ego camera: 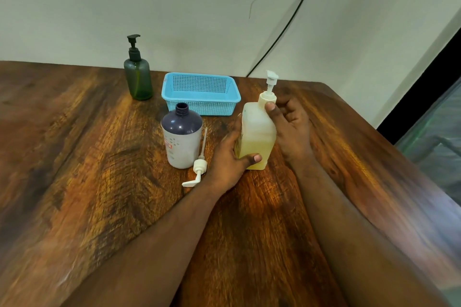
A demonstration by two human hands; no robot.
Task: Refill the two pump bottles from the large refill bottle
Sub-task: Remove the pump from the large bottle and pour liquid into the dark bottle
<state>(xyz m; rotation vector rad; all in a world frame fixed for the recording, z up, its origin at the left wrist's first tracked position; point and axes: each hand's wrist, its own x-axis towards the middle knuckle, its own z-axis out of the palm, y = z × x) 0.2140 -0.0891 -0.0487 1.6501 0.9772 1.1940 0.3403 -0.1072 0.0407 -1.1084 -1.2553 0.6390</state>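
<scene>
A pale yellow rectangular bottle (257,132) with a white pump on top stands on the wooden table (99,182), about half full of yellowish liquid. My left hand (229,159) grips its lower body. My right hand (287,122) pinches the pump collar at its neck. To the left stands a white bottle with a dark purple shoulder (181,137), its mouth uncapped. Its white pump (199,164) lies on the table beside it. A dark green pump bottle (138,75) stands at the back left, pump on.
A light blue perforated basket (199,93) sits at the back centre, just behind the two bottles. A black cable (294,15) runs down the wall behind. The table's right edge (389,157) drops off next to my right arm.
</scene>
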